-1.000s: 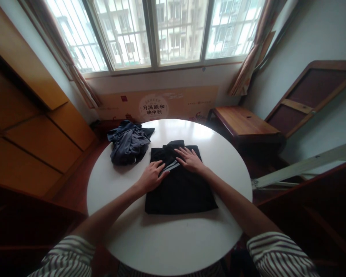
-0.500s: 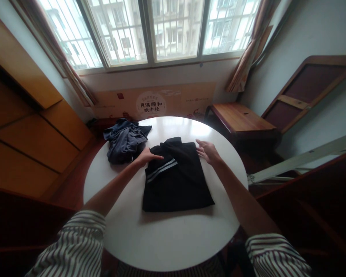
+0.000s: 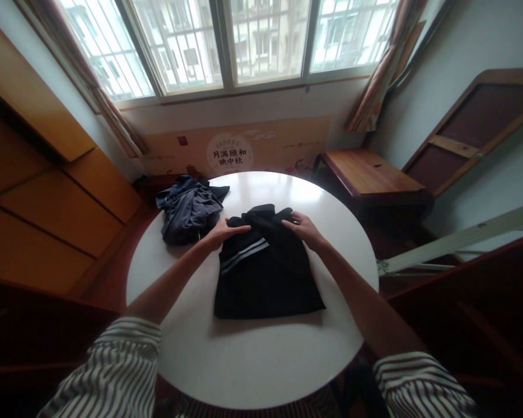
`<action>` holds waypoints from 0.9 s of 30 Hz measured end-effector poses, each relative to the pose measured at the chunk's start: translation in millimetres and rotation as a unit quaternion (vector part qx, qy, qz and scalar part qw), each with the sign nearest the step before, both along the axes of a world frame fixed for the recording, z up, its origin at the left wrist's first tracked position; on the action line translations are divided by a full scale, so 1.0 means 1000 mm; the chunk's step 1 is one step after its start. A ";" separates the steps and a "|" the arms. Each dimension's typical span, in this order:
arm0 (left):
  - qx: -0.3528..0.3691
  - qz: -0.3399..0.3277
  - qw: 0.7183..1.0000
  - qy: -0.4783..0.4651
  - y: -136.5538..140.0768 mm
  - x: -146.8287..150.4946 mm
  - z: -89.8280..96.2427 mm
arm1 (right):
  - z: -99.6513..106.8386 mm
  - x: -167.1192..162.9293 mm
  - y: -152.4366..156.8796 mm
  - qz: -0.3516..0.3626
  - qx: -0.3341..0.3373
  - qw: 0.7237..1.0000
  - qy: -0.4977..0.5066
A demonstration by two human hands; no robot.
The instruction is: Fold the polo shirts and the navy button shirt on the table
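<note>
A black garment [image 3: 265, 278] with two white stripes lies partly folded on the white round table [image 3: 253, 366]; its exact kind I cannot make out. At its far left corner, my left hand [image 3: 222, 232] grips the cloth, thumb on top and fingers underneath. My right hand [image 3: 304, 229] pinches the far right corner, where the fabric is lifted and curled. The collar-like far edge sticks up between both hands. Beyond my left hand sits a rumpled heap of dark clothes [image 3: 189, 212], navy and grey.
A low wooden table [image 3: 368, 174] stands past the round table on the right, by a leaning wood-framed panel [image 3: 470, 133]. Wooden cabinets [image 3: 61, 203] line the left. Barred windows [image 3: 226, 46] with curtains are ahead.
My right hand has moved left from beside the garment onto its far right corner, taken hold and raised it. My left hand has also lifted the left corner slightly.
</note>
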State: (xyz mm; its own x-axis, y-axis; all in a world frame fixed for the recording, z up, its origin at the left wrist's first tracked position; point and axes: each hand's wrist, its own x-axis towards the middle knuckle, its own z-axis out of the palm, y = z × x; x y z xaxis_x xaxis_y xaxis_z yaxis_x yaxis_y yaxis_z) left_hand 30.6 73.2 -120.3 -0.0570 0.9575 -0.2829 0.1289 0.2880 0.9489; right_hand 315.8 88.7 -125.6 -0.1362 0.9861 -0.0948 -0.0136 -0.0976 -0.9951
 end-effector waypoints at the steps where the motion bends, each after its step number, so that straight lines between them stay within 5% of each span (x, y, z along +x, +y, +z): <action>1: 0.000 -0.002 1.000 0.016 -0.002 0.000 0.000 | 0.001 -0.002 0.000 -0.004 -0.004 1.000 0.017; 9: -0.003 0.021 1.000 0.004 -0.007 0.009 -0.013 | 0.000 -0.009 -0.004 -0.018 -0.087 0.994 0.057; 20: 0.074 -0.047 0.995 -0.049 -0.016 0.018 -0.009 | -0.005 -0.025 -0.010 0.014 0.073 0.997 -0.019; 24: 0.189 -0.037 0.981 -0.005 -0.007 0.020 0.022 | 0.017 -0.029 -0.002 -0.032 0.042 0.998 0.029; 27: 0.367 -0.015 0.923 0.114 0.007 0.021 0.073 | 0.058 -0.027 0.016 -0.032 0.134 0.990 0.030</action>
